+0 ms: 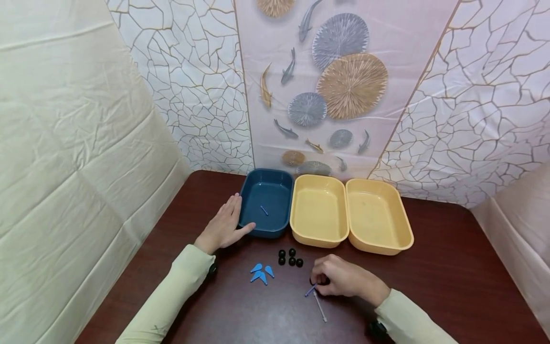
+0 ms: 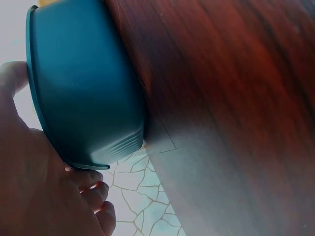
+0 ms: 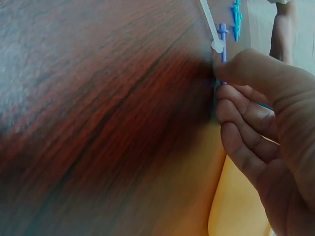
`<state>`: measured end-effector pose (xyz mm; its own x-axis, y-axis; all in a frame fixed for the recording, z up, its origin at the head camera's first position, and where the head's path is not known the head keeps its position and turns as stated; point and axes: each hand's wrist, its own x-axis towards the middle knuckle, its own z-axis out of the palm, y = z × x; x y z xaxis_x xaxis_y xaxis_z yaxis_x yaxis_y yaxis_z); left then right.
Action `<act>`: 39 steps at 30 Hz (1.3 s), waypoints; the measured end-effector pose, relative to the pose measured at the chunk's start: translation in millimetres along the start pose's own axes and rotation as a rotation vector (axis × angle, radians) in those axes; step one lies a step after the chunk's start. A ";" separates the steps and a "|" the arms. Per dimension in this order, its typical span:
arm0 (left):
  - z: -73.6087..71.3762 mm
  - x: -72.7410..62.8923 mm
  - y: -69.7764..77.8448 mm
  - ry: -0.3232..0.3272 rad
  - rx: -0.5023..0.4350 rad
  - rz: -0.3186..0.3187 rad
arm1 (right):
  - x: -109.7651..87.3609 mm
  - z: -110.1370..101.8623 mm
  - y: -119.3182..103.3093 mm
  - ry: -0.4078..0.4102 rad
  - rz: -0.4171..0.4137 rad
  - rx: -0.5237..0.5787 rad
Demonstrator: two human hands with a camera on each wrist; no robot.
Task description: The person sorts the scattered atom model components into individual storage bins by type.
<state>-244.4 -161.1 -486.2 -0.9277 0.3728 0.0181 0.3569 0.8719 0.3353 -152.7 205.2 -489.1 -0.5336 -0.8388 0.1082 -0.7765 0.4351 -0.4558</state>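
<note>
R hand [image 1: 341, 277] pinches one purple stick [image 1: 310, 290] betw. thumb and fingers, just beside the white stick [image 1: 320, 307] on the worktop [image 1: 219, 315]; L hand [image 1: 223, 224], fingers extended, thumb spread, touches the blue tray [image 1: 268, 233], where a second purple stick [image 1: 264, 210] lies

Soft, even light fills the head view, with pale glare on the counter [image 1: 279, 310]; both wrist views look dimmer, nearby grain blurred.

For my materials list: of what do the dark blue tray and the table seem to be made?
The dark blue tray looks like slightly glossy moulded plastic: rounded corners, soft highlights. The table shows reddish wood-like grain and a satin sheen; solid wood or laminate, I cannot tell.
</note>
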 end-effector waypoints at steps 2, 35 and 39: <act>-0.2 -0.6 0.0 0.001 -0.002 0.007 | 0.2 -0.7 -0.5 0.000 0.026 0.006; 2.9 -2.6 -2.7 0.004 -0.006 0.020 | 60.5 -71.3 -9.0 0.235 0.017 -0.019; 0.9 -0.9 -1.9 0.012 -0.012 0.026 | 74.2 -72.5 -3.9 0.261 0.055 -0.028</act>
<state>-244.1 -162.8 -487.6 -0.9193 0.3916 0.0383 0.3799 0.8578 0.3462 -213.6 165.0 -415.3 -0.6407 -0.7024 0.3100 -0.7511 0.4896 -0.4430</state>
